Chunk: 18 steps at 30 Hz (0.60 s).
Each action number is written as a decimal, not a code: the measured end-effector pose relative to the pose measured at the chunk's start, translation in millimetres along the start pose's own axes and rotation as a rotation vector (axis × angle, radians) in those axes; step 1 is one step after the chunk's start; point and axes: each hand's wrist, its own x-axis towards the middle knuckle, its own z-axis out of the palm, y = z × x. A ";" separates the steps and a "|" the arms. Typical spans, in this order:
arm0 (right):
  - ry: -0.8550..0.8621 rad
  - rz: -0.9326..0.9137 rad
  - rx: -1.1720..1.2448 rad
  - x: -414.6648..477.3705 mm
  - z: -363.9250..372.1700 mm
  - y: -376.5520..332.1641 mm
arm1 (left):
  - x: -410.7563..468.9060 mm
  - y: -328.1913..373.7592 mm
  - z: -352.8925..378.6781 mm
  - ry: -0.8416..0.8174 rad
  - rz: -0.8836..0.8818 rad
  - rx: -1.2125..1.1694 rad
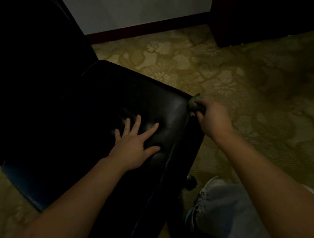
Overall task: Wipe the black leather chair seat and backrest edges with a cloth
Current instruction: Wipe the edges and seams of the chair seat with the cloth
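The black leather chair seat (pixel 97 97) fills the middle left, with its dark backrest (pixel 26 63) rising at the upper left. My left hand (pixel 133 141) lies flat on the seat with fingers spread. My right hand (pixel 212 117) grips a small bunched dark green cloth (pixel 194 103) and holds it against the seat's right front corner edge. Most of the cloth is hidden inside my fist.
A yellow floral carpet (pixel 233 70) covers the floor to the right. A white wall with a dark red skirting board (pixel 148 29) runs along the back. Dark wooden furniture (pixel 266 6) stands at the upper right. A chair caster (pixel 191 182) and my shoe (pixel 210 192) sit below the seat.
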 end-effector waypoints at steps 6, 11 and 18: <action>-0.009 -0.071 0.036 16.0 3.5 -0.2 | 7.1 2.1 -5.3 -0.017 -0.020 -0.003; -0.017 -0.100 0.010 17.3 10.9 -2.5 | 12.9 6.3 -9.8 -0.036 -0.059 -0.021; -0.007 -0.125 0.040 22.6 16.4 0.6 | 13.6 7.4 -12.5 -0.037 -0.064 -0.009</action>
